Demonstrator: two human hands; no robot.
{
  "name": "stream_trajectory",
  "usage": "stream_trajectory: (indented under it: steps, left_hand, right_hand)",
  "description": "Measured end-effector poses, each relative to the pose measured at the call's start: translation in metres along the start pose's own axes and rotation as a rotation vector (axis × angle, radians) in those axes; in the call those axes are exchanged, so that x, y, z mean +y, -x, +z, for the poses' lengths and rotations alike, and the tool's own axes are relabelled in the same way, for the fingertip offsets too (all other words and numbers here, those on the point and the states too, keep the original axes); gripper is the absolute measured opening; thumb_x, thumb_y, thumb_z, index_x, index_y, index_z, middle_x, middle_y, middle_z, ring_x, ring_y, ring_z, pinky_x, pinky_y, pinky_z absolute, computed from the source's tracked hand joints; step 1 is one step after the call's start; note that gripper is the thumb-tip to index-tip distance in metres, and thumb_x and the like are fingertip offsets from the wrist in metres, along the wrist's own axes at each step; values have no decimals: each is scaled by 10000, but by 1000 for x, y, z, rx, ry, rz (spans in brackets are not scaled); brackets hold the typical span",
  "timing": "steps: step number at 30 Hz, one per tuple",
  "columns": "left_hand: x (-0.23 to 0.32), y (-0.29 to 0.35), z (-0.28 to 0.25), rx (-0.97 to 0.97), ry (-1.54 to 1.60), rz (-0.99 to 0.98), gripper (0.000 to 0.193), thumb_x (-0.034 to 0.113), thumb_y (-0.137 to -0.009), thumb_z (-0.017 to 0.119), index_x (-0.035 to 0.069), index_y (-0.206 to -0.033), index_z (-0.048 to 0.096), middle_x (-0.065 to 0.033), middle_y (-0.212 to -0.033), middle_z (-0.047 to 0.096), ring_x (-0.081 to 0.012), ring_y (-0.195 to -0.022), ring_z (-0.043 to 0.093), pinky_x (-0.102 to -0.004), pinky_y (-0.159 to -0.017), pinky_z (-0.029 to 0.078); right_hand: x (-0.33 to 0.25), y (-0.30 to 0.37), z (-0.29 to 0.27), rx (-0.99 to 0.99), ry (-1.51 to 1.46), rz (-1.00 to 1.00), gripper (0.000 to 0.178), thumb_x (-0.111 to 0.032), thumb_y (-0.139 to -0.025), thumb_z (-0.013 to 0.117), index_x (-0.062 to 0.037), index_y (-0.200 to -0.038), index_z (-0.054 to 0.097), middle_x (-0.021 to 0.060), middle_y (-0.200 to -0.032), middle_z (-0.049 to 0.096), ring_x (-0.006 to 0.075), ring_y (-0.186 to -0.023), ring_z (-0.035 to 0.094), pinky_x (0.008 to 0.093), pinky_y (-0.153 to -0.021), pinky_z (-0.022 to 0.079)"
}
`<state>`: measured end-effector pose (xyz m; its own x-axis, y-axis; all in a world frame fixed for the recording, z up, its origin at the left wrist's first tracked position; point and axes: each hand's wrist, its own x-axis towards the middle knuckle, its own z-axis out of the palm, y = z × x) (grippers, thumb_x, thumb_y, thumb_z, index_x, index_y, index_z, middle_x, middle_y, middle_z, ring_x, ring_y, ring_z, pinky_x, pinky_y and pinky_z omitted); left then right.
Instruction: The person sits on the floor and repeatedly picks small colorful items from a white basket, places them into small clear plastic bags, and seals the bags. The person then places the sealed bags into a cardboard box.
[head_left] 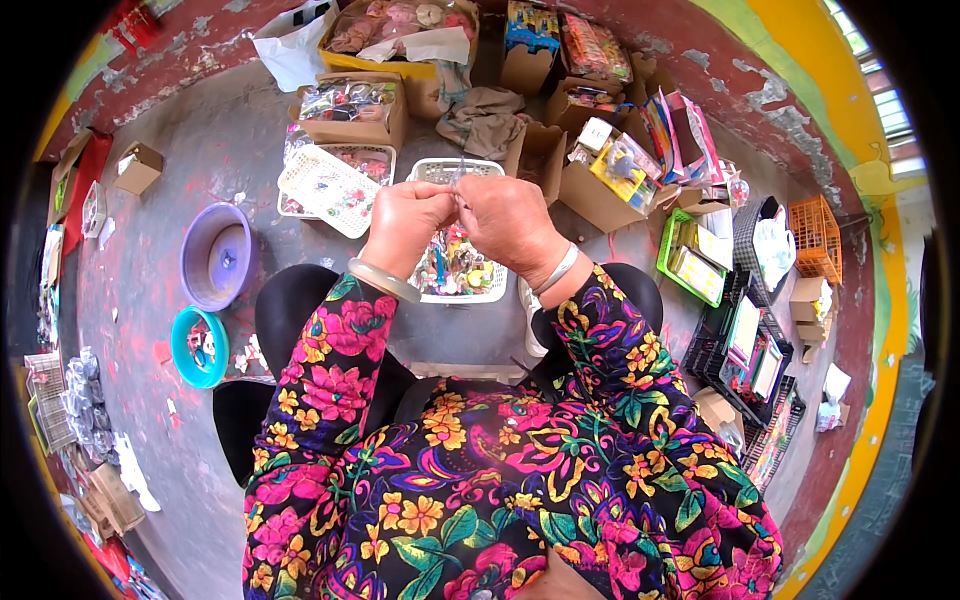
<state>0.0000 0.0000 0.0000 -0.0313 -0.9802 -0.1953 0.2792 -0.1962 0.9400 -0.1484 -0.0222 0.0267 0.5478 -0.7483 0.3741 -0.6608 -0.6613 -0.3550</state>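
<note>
My left hand (pixel 402 222) and my right hand (pixel 512 222) meet fingertip to fingertip over a white plastic basket (pixel 500 283). Both are closed in a pinch. A thin, greyish sliver shows just above the fingertips, too small to name, and the fingers hide whatever else they hold. Inside the basket lies a heap of small colourful pieces (pixel 462 265). Left of it, a shallow white perforated tray (pixel 328 192) with small bits on it rests tilted on another white basket (pixel 288 206).
Cardboard boxes (pixel 352 128) of packaged goods line the far side. On the left floor stand a purple basin (pixel 218 257) and a teal basin (pixel 181 352). To the right are a green basket (pixel 668 247), black crates (pixel 715 345) and an orange crate (pixel 815 238).
</note>
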Motion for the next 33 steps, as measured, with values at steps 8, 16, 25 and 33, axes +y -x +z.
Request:
stream_trajectory:
  steps: [8, 16, 25, 33]
  left_hand:
    - [9, 3, 3, 38, 168, -60, 125, 36, -806, 592, -82, -847, 604, -121, -805, 626, -187, -710, 630, -282, -690, 527]
    - [16, 2, -4, -46, -57, -94, 133, 65, -830, 561, -54, -876, 599, -103, -803, 630, -166, -699, 630, -261, -669, 525]
    - [11, 2, -2, -105, -194, -179, 149, 109, -845, 514, -1, -782, 591, -61, -683, 623, -124, -555, 599, -234, -543, 499]
    - [14, 2, 3, 30, -125, -123, 158, 104, -824, 509, 23, -706, 576, -45, -606, 591, -114, -513, 573, -217, -497, 468]
  right_hand:
    - [-1, -2, 3, 80, -202, 123, 87, -137, -743, 544, -61, -744, 587, 143, -661, 580, 326, -630, 575, 387, -548, 455]
    - [2, -5, -5, -23, -188, 96, 116, -164, -739, 532, -60, -699, 563, 152, -655, 583, 349, -650, 575, 434, -570, 450]
    - [5, 2, -5, -77, -74, -19, 96, -160, -705, 548, -68, -688, 571, 144, -628, 578, 333, -632, 579, 425, -557, 451]
    - [-10, 1, 5, 149, 73, 77, 131, -167, -716, 564, -82, -629, 516, 96, -602, 559, 296, -594, 571, 396, -507, 441]
